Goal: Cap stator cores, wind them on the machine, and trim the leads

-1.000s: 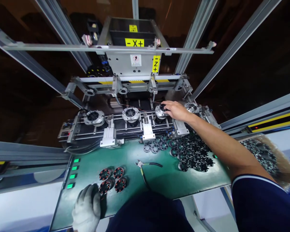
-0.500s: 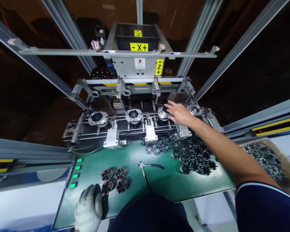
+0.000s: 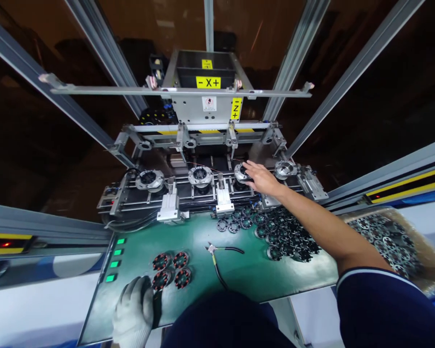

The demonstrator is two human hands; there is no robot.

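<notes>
As right hand [image 3: 263, 180] overhangs round fixture [image 3: 239, 177] | loosely spread | contact unclear

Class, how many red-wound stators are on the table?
4: back-left stator, back-right stator, front-left stator, front-right stator. The gloved left hand could hide more.

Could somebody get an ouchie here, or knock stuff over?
Maybe! The bare right hand is at a round metal holder on the machine, so fingers might get pinched if parts moved. The cutters lie loose with their jaws apart and could nick someone. The gloved left hand might bump the reddish-and-black rings beside it.
</notes>
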